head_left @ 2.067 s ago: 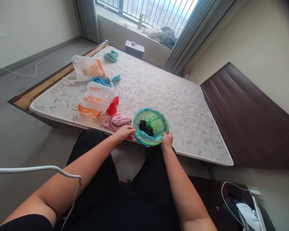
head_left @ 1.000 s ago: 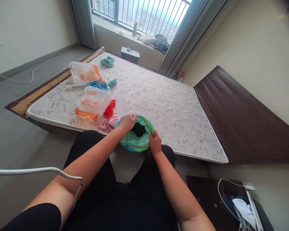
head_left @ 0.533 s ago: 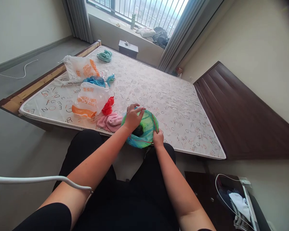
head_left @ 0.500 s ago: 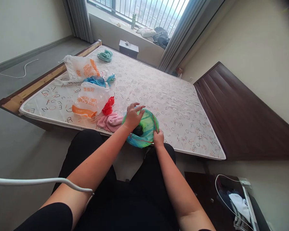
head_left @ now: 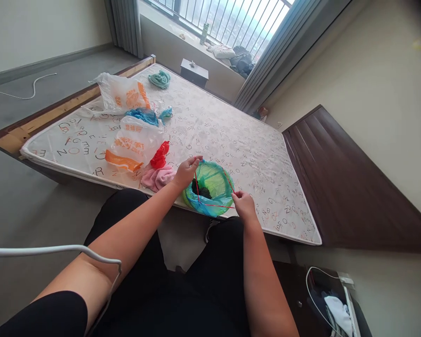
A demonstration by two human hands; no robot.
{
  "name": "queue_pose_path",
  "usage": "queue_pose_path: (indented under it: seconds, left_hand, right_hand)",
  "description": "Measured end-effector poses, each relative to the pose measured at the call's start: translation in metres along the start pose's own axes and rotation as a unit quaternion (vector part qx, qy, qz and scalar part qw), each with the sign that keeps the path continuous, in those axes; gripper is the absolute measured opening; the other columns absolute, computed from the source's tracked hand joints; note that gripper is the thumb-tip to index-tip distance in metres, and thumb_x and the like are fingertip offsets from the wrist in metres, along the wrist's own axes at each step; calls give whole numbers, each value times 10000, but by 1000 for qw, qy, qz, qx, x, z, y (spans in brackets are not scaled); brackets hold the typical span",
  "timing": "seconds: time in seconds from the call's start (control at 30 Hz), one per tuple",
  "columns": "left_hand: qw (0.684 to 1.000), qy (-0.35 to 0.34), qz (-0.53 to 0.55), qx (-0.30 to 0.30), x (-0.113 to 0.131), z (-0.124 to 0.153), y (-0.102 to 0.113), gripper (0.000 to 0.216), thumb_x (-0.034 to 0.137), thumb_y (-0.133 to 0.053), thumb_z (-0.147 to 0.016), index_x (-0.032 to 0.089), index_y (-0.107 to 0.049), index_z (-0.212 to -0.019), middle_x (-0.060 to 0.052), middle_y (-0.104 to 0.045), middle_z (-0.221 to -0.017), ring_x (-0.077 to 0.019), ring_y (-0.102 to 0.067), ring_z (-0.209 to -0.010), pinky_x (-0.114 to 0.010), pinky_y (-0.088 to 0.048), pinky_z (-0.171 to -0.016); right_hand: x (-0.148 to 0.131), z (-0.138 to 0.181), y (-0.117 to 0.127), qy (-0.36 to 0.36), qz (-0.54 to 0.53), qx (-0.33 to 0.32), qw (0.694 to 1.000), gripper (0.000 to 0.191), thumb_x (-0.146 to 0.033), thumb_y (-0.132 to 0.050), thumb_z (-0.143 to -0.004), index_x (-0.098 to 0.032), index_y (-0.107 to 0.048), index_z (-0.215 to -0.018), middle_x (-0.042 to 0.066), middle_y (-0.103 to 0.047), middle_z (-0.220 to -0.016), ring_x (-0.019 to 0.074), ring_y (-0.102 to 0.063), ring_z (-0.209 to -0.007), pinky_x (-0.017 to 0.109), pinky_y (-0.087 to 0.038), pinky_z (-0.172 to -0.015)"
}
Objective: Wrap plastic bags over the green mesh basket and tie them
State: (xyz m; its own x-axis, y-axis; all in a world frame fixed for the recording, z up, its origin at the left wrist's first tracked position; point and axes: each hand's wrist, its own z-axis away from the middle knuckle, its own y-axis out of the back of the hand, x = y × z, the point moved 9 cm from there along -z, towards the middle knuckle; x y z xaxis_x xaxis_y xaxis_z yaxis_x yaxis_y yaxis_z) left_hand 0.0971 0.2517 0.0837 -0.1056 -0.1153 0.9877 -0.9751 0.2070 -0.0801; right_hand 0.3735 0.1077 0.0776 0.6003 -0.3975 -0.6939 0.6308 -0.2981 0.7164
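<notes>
A translucent green and blue plastic drawstring bag [head_left: 215, 180] stands open at the near edge of the mattress, with dark crumpled items [head_left: 204, 192] inside. My left hand [head_left: 187, 172] is closed on the red drawstring at the bag's left rim. On the other side, my right hand [head_left: 244, 206] pinches the same red drawstring [head_left: 218, 206], pulling it taut out from the rim. Left of the bag lies a bunched pink cloth [head_left: 158, 178], with a red plastic bag [head_left: 160, 155] just beyond it.
White plastic bags with orange print [head_left: 135, 145] and a blue plastic bag [head_left: 143, 115] lie on the mattress [head_left: 252, 164]. A coiled teal cloth [head_left: 159, 79] is farther back. A white cable [head_left: 49, 250] crosses my left forearm. The dark headboard [head_left: 358, 187] is at right.
My left hand has gone from spread fingers over the bag to a closed grip at its left rim. My right hand has moved right, drawing the red string outward.
</notes>
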Motion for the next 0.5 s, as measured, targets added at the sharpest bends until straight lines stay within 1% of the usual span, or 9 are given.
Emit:
queue_pose_path:
  seconds: [0.07, 0.13, 0.17, 0.23, 0.3, 0.33, 0.37, 0.43, 0.5]
  left_hand:
    - [1000, -8, -17, -23, 6, -1, -4, 395, 383, -517, -1021, 156, -694, -1291, -99, -695, -1345, -218, -596, -1310, -352, -412, -1154]
    - [998, -15, -37, -54, 12, 2, -13, 397, 353, -548, -1003, 166, -681, -1327, -94, -679, -1378, -230, -584, -1329, -373, -407, -1164]
    - [996, -22, -47, -75, 15, 4, -20, 399, 333, -563, -992, 171, -676, -1338, -91, -678, -1381, -235, -585, -1329, -379, -408, -1165]
    - [989, -45, -63, -127, 21, 11, -36, 397, 313, -568, -986, 185, -678, -1345, -83, -707, -1332, -237, -609, -1302, -380, -417, -1156]
    - [980, -68, -73, -174, 25, 18, -52, 376, 325, -537, -1008, 202, -693, -1327, -70, -752, -1230, -228, -647, -1245, -365, -437, -1128]
    - [976, -74, -76, -191, 25, 21, -58, 369, 334, -516, -1021, 208, -700, -1315, -63, -768, -1175, -222, -668, -1204, -355, -453, -1104]
    - [974, -78, -78, -199, 25, 24, -63, 362, 339, -498, -1031, 211, -710, -1295, -56, -778, -1126, -216, -687, -1160, -345, -469, -1076]
    - [974, -81, -81, -195, 24, 28, -66, 352, 342, -472, -1044, 205, -731, -1240, -45, -784, -1060, -211, -705, -1089, -330, -488, -1030]
    - [978, -80, -83, -173, 22, 30, -64, 356, 339, -449, -1053, 188, -746, -1179, -37, -782, -1015, -210, -710, -1035, -320, -499, -993]
  right_hand:
    - [-20, -1, 5, 22, -21, 1, 1000, 307, -489, -648, -810, -186, -684, -777, 64, -692, -764, 219, -610, -737, 363, -477, -744]
    - [-46, -1, 7, 58, -100, 0, 993, 345, -526, -666, -834, -183, -705, -850, 68, -715, -846, 218, -635, -785, 365, -505, -769]
    - [-63, 0, 8, 89, -143, 0, 986, 348, -531, -678, -844, -186, -712, -884, 76, -729, -933, 223, -656, -858, 373, -520, -815]
    - [-98, 3, 10, 160, -202, 1, 966, 316, -512, -700, -860, -201, -725, -912, 90, -718, -1163, 240, -655, -1084, 400, -519, -947]
    - [-126, 7, 8, 211, -222, -6, 952, 270, -481, -705, -875, -218, -742, -922, 83, -646, -1369, 249, -577, -1287, 422, -481, -1058]
    - [-135, 7, 4, 221, -226, -17, 949, 259, -472, -699, -885, -223, -751, -934, 78, -628, -1407, 249, -556, -1326, 430, -468, -1085]
    - [-141, 8, -1, 224, -228, -31, 947, 257, -465, -691, -894, -226, -761, -954, 76, -643, -1393, 246, -565, -1320, 436, -463, -1096]
    - [-144, 7, -12, 220, -234, -50, 946, 265, -456, -676, -914, -224, -773, -997, 76, -715, -1263, 235, -627, -1228, 445, -467, -1095]
    - [-138, 4, -21, 209, -245, -52, 945, 278, -452, -662, -934, -214, -775, -1024, 58, -769, -1029, 219, -690, -1059, 449, -486, -1065]
